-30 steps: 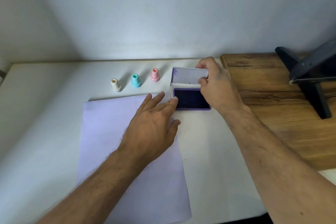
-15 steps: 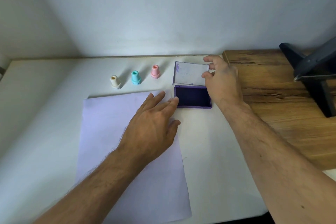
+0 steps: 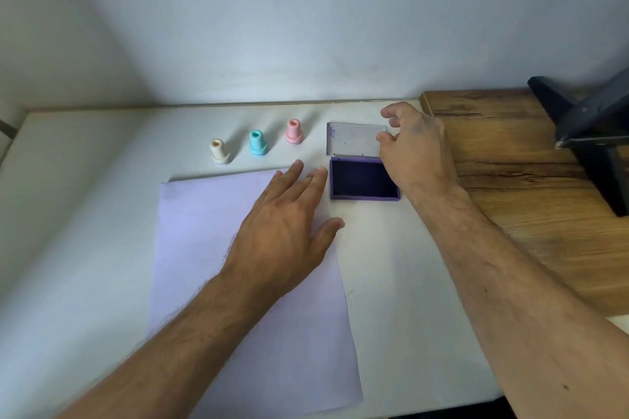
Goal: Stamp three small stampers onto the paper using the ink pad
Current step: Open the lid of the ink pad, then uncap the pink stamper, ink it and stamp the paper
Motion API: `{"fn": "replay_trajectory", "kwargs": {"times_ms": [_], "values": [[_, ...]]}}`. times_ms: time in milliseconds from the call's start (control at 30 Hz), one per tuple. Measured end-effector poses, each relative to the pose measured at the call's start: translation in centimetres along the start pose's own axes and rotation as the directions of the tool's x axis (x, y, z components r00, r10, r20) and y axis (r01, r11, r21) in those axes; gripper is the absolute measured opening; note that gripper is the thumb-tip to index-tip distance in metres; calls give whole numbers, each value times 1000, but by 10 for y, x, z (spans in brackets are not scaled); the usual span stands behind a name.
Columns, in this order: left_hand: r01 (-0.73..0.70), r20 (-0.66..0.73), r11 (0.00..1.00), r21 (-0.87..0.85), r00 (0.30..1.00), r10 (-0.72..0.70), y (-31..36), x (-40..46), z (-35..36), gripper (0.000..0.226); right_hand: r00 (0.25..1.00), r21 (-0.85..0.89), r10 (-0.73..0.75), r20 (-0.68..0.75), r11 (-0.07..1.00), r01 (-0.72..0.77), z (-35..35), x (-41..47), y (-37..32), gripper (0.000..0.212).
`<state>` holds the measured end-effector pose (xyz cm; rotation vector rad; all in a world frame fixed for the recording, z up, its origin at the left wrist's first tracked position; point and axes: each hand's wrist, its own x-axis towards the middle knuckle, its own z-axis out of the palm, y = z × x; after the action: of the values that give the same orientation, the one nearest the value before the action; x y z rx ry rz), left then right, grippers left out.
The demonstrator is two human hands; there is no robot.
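My left hand (image 3: 289,224) lies flat on the big white sheet of paper (image 3: 211,248), fingers spread, holding nothing. I think it's there to keep the paper from sliding when I stamp. Its fingertips sit at the top right corner of the sheet, just beside the ink pad.

My right hand (image 3: 415,150) hovers by the flat grey lid (image 3: 354,141) of the purple ink pad box (image 3: 364,180). The fingers are loose and curled a bit, w/ nothing in them — the thumb tip is at the lid's right edge, but I can't tell if it touches. The lid lies folded back behind the tray, so the dark ink is bare and ready.

The 3 small stampers stand upright in a row behind the paper, left of the ink pad: a cream plastic stamper (image 3: 219,151), a teal plastic stamper (image 3: 257,143) and a pink plastic stamper (image 3: 293,131). The pink one is nearest the pad. They're set apart from each other, so I can grab one w/o knocking the rest.

No marks on the paper yet — so no stamping is done. Next I'd guess the right hand goes for a stamper, prob. the pink one, since it's closest. On my right is a brown wooden board (image 3: 510,180) w/ a dark stand (image 3: 592,126) on it.
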<state>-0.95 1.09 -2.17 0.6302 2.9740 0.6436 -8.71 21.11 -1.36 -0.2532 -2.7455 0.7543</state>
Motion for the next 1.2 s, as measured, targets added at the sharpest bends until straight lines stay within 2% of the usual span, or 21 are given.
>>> {"fn": "replay_trajectory", "kwargs": {"times_ms": [233,367,533,633,733,1000,1100,1200], "values": [[46,-100,999,12,994,-44,-4,0,-15,72,980,-78,-189,-55,980,184,4,-12,-36,26],[71,-155,997,17,986,-67,-7,1,-23,73,967,-94,-254,-28,964,250,9,-14,-52,29],[99,-203,995,-2,974,-97,-10,0,-26,72,903,-181,-408,134,886,427,23,-19,-70,56],[96,-227,995,-3,969,-94,-12,0,-26,67,884,-239,-401,241,858,455,33,-21,-72,67],[109,-231,994,2,967,-105,-15,1,-26,61,871,-235,-393,296,854,465,37,-22,-73,69],[108,-311,993,-41,943,-116,-22,4,-32,46,892,-132,-412,186,889,438,37,-24,-80,35],[145,-295,987,-69,942,-159,-23,3,-34,48,918,-94,-367,148,919,383,38,-26,-79,23],[166,-313,980,-107,930,-192,-23,2,-46,50,950,19,-296,103,955,295,36,-27,-82,18]]}}
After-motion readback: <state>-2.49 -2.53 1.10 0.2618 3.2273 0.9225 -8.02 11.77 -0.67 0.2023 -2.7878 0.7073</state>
